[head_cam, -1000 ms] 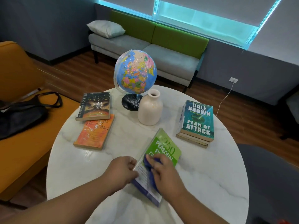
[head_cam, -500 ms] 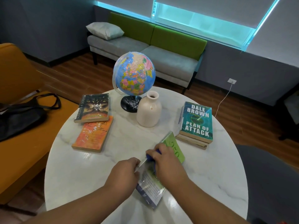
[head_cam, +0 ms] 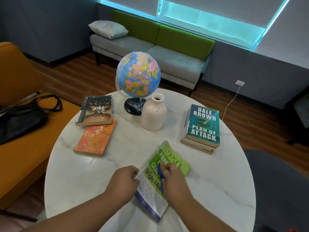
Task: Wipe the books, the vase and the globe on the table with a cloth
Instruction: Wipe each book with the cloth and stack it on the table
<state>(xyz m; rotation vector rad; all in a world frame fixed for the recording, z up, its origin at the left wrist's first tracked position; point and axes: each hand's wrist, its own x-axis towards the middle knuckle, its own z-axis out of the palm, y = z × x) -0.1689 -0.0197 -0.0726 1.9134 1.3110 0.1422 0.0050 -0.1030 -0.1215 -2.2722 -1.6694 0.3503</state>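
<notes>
The left hand (head_cam: 123,181), knuckles up and fingers curled, pinches the left edge of the green paperback (head_cam: 177,163), which lies flat and skewed at the near side of the round, white marbled counter (head_cam: 80,181). The right hand (head_cam: 174,180), palm down with bent fingers, grips a crumpled blue cloth (head_cam: 160,171) against the glossy cover. Beyond, left: a matte orange paperback (head_cam: 95,138) touching a dark paperback (head_cam: 95,110). Centre: a smooth cream vase (head_cam: 153,114), narrow-necked, just before the globe (head_cam: 138,74) on its black base. Right: a book stack (head_cam: 203,126), teal cover on top.

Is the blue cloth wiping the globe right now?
No, the right hand holds the blue cloth on the green book, apart from the globe.
</notes>
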